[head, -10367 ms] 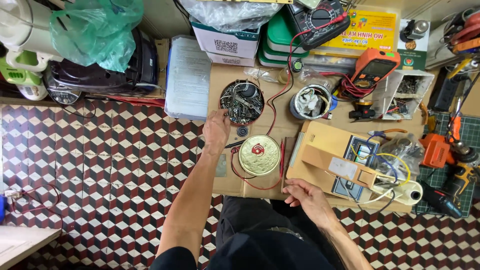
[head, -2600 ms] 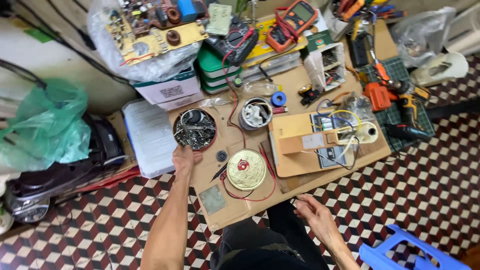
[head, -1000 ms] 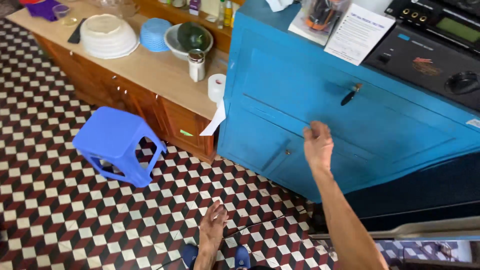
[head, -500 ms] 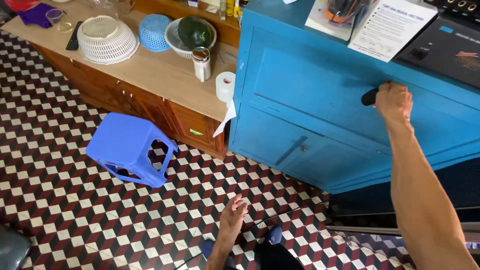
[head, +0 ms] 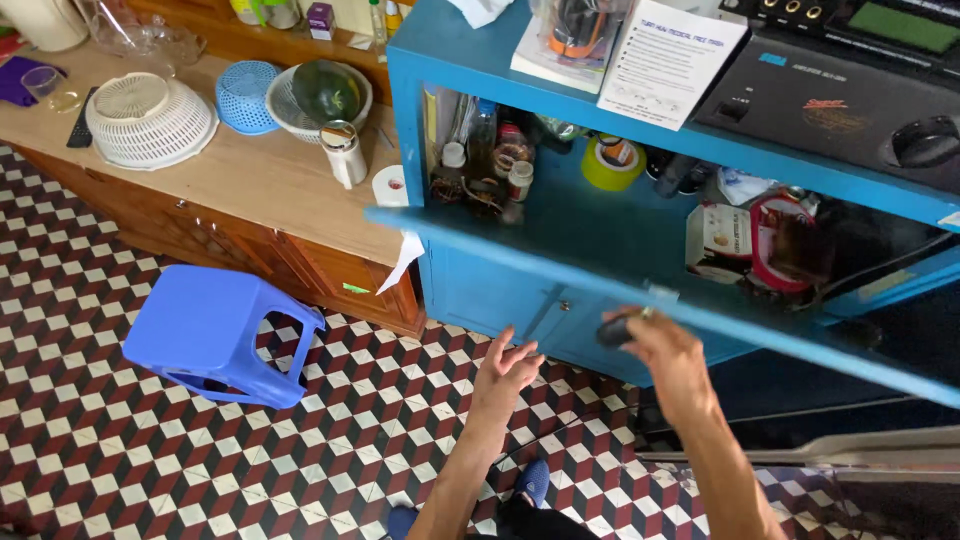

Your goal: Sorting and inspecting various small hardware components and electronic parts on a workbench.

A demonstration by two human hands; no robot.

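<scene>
Right hand [head: 665, 345] clamped on dark knob [head: 615, 330] of stiff, light-looking blue cabinet flap [head: 480, 245], left hand [head: 505, 365] open, empty below it

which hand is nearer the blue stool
Left. The left hand hangs open to the right of the blue stool; the right hand grips the cabinet door knob, farther away.
</scene>
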